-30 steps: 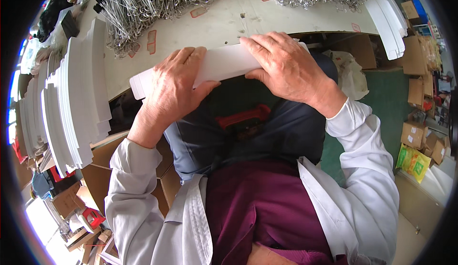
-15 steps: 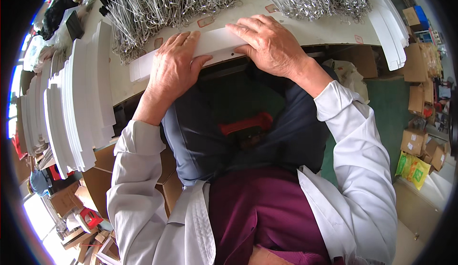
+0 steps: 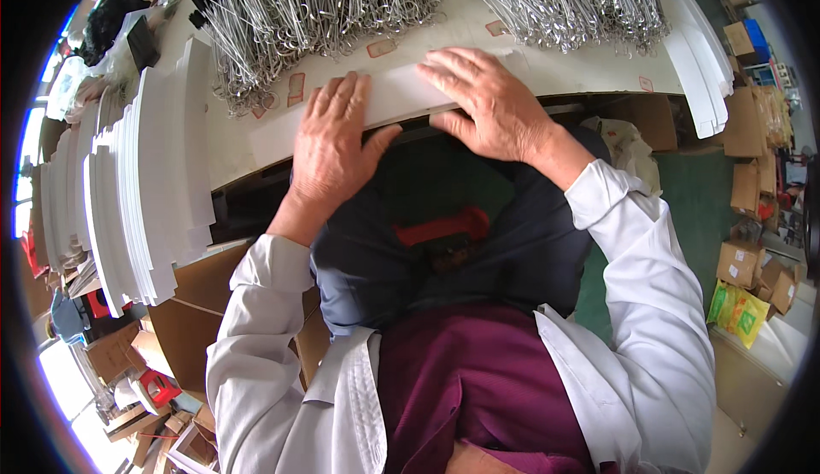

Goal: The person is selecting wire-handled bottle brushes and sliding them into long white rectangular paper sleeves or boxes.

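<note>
White card, a long strip [image 3: 401,98] of it, lies flat along the near edge of the table [image 3: 564,47], and both my hands press down on it. My left hand [image 3: 333,145] is spread wide on top, thumb hooked under the front edge where it overhangs; my right hand [image 3: 491,102] does the same beside it, fingers fanned over the top, thumb tucked below. So each grip pinches the strip lightly between thumb and flattened fingers rather than closing round it. Just beyond my fingertips lie tangles of bright wire pieces [image 3: 316,13], a second heap [image 3: 564,0] past my right hand, and off to my left stand stacked white card blanks [image 3: 145,192]. I judge the main risk is the strip sliding forward into the wire and snagging, or buckling between my hands if one pushes harder than the other; the overhang could also crease under my thumbs. Part of the strip is covered by my palms, so whether it is folded, or one layer or several, I cannot tell. Its left end fades into the pale table, and the wire shapes are too tangled to make out.
</note>
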A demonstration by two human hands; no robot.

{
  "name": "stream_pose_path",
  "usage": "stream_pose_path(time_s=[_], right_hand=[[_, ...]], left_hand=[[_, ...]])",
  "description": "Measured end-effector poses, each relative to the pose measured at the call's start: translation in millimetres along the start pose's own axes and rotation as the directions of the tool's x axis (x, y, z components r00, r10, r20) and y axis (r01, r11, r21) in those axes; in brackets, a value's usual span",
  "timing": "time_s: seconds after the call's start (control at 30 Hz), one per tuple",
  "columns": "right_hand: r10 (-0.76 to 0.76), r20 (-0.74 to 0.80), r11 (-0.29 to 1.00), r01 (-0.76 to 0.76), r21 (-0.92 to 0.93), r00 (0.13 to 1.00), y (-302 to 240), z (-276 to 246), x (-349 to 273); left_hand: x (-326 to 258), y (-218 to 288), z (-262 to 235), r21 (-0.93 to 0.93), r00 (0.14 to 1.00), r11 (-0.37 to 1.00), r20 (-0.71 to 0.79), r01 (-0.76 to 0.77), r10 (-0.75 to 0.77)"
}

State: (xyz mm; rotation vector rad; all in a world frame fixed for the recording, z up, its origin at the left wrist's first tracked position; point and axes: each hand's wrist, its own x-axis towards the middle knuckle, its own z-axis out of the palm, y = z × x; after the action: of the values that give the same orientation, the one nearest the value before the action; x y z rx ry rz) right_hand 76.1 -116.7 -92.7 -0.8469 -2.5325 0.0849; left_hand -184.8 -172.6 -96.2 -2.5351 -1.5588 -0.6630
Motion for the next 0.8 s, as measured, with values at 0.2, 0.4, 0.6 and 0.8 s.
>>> stream_pose_path(time_s=[0.2,0.4,0.6,0.8], right_hand=[[-0.029,0.068,0.995,0.035,-0.098,0.997,-31,28,9],[0.021,0.078,0.984,-0.006,-0.179,0.997,-20,22,-2],[0.211,-0.013,0.942,-0.207,-0.264,0.977,20,-1,-36],[0.146,-0.065,0.963,-0.157,-0.219,0.987,23,-6,-38]], left_hand=[[-2,16,7,0.142,0.997,0.99,0.077,0.019,-0.03],[-16,-7,-1,0.177,0.997,0.984,0.076,0.008,-0.022],[-51,-40,-26,0.237,0.991,0.967,0.073,0.088,-0.108],[-51,-40,-20,0.24,0.997,0.968,0.0,0.069,-0.071]])
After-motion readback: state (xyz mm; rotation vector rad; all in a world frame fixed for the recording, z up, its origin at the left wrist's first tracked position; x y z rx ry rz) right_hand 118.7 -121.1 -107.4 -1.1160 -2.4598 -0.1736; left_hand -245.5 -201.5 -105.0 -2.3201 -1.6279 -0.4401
